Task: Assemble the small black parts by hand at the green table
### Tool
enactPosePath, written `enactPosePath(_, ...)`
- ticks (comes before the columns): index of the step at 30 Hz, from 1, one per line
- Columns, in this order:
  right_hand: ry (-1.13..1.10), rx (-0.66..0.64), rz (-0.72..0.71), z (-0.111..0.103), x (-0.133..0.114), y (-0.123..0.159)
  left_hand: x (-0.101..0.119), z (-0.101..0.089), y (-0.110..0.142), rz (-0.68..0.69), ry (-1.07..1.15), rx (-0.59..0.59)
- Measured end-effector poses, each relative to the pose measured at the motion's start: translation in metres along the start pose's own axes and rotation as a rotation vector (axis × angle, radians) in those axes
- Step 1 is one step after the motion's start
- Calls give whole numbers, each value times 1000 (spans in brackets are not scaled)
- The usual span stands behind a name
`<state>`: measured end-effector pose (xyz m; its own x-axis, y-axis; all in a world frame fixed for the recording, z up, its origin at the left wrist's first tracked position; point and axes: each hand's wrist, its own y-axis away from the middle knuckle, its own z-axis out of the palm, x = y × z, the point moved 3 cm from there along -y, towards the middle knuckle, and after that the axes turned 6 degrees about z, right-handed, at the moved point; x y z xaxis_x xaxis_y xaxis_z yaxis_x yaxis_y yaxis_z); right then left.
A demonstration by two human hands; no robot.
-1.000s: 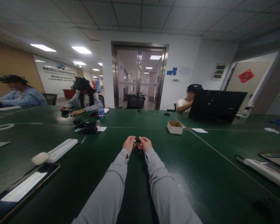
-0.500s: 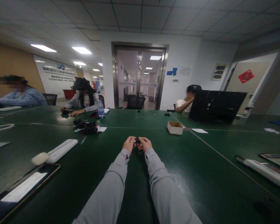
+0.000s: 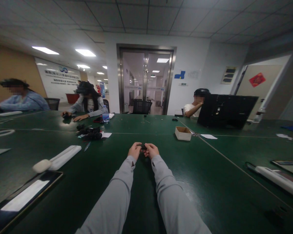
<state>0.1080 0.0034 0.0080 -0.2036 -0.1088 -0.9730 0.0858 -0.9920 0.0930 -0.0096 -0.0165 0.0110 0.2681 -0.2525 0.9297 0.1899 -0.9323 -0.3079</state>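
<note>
Small black object [image 3: 143, 147], held before me.
My left hand [image 3: 134, 150] and right hand [image 3: 152, 150] pinch its opposite sides over the green table [image 3: 100, 159], nearer me than the open box [image 3: 182, 135].

My sleeves [image 3: 117, 191] are matt cloth, lightly creased. The small dark piece [image 3: 143, 147] I hold is too blurred to tell its material. The tabletop [image 3: 200, 169] looks smooth, with a soft sheen; the box [image 3: 182, 134], matt card; the blue-labelled bottle [image 3: 105, 114], clear, glossy plastic.
</note>
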Motion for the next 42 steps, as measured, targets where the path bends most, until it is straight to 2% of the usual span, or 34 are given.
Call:
enactPosePath(23,-4,7,7,0,1,-1,-7,1,-4,97,-54,10)
enactPosePath(42,-1,6,17,1,0,0,-4,1,-2,46,-48,-12)
